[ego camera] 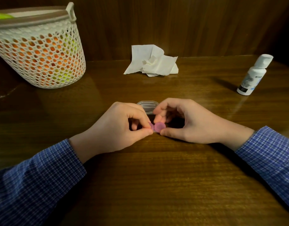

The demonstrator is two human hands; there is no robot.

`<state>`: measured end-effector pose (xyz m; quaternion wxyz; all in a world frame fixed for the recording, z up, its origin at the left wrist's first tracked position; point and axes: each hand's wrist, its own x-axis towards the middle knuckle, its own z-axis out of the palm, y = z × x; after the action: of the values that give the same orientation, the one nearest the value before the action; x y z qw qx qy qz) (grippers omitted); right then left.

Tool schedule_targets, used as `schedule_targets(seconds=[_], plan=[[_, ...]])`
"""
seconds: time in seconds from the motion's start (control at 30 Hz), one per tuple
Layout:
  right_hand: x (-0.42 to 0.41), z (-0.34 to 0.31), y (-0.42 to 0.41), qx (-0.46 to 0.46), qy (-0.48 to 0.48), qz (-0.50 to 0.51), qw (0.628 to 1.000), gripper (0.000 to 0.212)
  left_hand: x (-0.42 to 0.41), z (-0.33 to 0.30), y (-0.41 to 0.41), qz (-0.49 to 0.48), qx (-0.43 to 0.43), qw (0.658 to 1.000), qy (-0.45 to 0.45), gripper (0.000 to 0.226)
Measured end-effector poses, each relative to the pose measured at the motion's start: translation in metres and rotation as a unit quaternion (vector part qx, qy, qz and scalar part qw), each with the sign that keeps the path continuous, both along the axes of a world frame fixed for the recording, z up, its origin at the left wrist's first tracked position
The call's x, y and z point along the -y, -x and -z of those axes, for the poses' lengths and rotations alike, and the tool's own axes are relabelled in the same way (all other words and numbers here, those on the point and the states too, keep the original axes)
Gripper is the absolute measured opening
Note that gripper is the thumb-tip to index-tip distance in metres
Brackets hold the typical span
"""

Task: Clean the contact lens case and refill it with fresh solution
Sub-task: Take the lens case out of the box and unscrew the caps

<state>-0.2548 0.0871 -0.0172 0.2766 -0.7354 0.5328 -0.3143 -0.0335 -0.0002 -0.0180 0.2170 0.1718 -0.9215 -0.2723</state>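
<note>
Just in front of the clear lid (147, 105), both hands' fingers (144, 131) pinch the small pink lens case (157, 127) — a slipped cap could flick solution across the bench (156, 176).

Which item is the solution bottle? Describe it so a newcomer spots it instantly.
Start at the wooden table and look to its far right edge, well beyond the right hand. The solution bottle stands there alone, leaning in the wide-angle view. It is the only capped white plastic container; the crumpled tissue is soft paper.
</note>
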Motion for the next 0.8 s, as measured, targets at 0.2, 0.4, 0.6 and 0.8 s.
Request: schedule_targets(seconds=[0.2,0.4,0.6,0.8], plan=[[-0.0003,0.0039,-0.0024,-0.018,0.039,0.035,0.998,0.045,-0.0012,-0.0008,-0.0002,0.002,-0.002,1.000,0.007,0.007],[0.0015,0.0019,0.0003,0.016,0.007,0.015,1.000,0.044,-0.0006,-0.0007,-0.0006,-0.004,0.005,1.000,0.004,0.006],[-0.0001,0.0003,0.0004,0.015,-0.009,-0.005,1.000,0.049,-0.0008,-0.0010,-0.0007,-0.005,0.004,1.000,0.004,0.004],[-0.0009,0.0049,-0.0027,-0.003,0.020,0.033,0.999,0.050,-0.0010,-0.0008,-0.0002,-0.005,0.002,1.000,0.007,0.007]])
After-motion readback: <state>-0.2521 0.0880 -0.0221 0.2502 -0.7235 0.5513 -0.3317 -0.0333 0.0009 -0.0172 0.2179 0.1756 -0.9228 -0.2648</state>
